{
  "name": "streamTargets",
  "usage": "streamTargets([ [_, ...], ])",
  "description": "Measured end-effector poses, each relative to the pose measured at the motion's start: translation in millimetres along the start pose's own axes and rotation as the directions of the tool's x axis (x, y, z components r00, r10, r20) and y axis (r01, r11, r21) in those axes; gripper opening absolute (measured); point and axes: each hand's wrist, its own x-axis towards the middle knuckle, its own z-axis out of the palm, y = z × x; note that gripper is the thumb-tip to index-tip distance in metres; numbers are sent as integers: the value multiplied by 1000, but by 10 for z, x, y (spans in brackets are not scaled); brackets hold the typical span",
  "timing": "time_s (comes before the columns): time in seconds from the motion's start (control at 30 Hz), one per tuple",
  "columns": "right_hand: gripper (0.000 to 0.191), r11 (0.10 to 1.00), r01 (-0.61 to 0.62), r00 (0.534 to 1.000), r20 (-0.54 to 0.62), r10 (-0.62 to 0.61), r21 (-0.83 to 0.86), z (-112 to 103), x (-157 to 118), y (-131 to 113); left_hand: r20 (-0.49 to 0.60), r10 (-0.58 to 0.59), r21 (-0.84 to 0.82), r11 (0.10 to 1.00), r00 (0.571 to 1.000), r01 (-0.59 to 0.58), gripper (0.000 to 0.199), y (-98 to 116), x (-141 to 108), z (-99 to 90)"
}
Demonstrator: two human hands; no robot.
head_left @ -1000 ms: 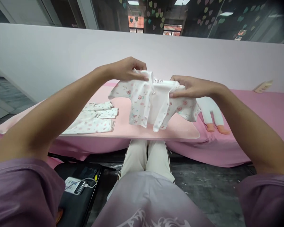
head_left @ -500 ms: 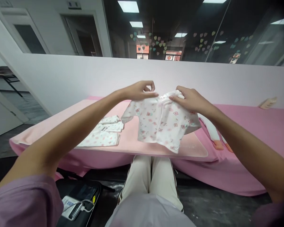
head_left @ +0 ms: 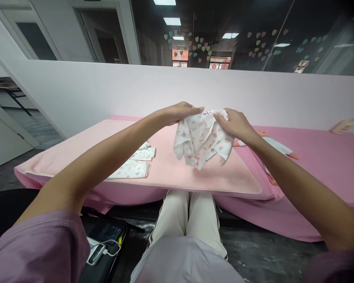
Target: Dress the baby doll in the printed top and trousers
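Observation:
A small white baby shirt with a pink and red print hangs above the pink mat, its lower edges loose and bunched inward. My left hand pinches it by the upper left corner, thumb stretched along the neckline. At the upper right, my right hand grips the collar, fingers behind and thumb in front. A printed label shows at the neck between the two hands. Folded printed baby clothes lie on the mat to the left, partly behind my left forearm.
A light pink mat covers part of the pink-draped table. To the right lies a doll in white clothes, partly behind my right forearm. A cream-coloured bottle lies by the wall. A black case with a cabled device is below left.
The shirt has gone from spread wide to gathered and narrower, its hem swinging up. My left hand has moved slightly right and closed on the neckline; more of the doll shows.

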Motion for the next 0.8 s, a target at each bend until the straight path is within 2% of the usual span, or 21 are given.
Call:
streamTargets([
  [0.1, 43, 1000, 13, 999, -45, -13, -12, 15, -11, 10, 8, -14, 142, 990, 1000, 13, 36, 91, -59, -23],
  [0.23, 43, 1000, 16, 999, -38, -15, 14, -44, -55, 58, -62, 38, 259, 966, 997, -21, 43, 114, -93, -64],
  [0.37, 45, 1000, 4, 1000, -10, -4, -18, -73, -86, 131, -60, 53, 269, 962, 997, -35, 36, 57, -44, -21],
  [0.47, 46, 999, -18, 1000, 2, 18, -33, -42, -66, 187, -141, 57, 246, 969, 988, -21, 31, 25, 8, 81],
  [0.57, 43, 991, -78, 997, 16, 76, 111, 32, -15, 215, -194, 53, 187, 982, 979, -16, 30, 39, 56, 224],
  [0.67, 42, 884, -173, 983, 126, 131, 434, 125, 42, 149, -227, 60, 87, 995, 972, -41, 30, 114, 125, 398],
  [0.73, 40, 749, -211, 974, 197, 110, 628, 173, 69, 43, -261, 86, 3, 996, 962, -88, 28, 193, 190, 519],
  [0.8, 36, 614, -205, 976, 209, 66, 762, 186, 76, -86, -292, 115, -106, 983, 949, -152, 26, 276, 257, 621],
])
